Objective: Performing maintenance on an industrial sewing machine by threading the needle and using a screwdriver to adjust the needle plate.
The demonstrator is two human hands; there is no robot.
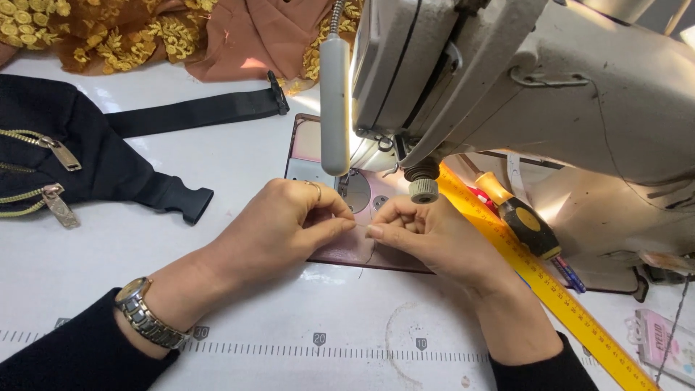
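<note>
Black sleeves [79,355] nearest, at 6 o'clock. Left hand [286,221] and right hand [420,232], fingers pinched shut on small pinkish fabric piece [351,248] flat on table [289,318]. Sewing machine [550,80] at 12 o'clock; yellow ruler [550,293] at 3; black bag [65,159] at 9.

Black sleeves cover both forearms; a silver-and-gold wristwatch [148,318] circles the left wrist, a thin ring [316,190] one finger.

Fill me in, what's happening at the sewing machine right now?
A person's left hand and right hand pinch a small pinkish fabric piece between fingertips, on the bed just in front of the sewing machine. A yellow ruler and a screwdriver lie to the right, a black waist bag to the left.
</note>
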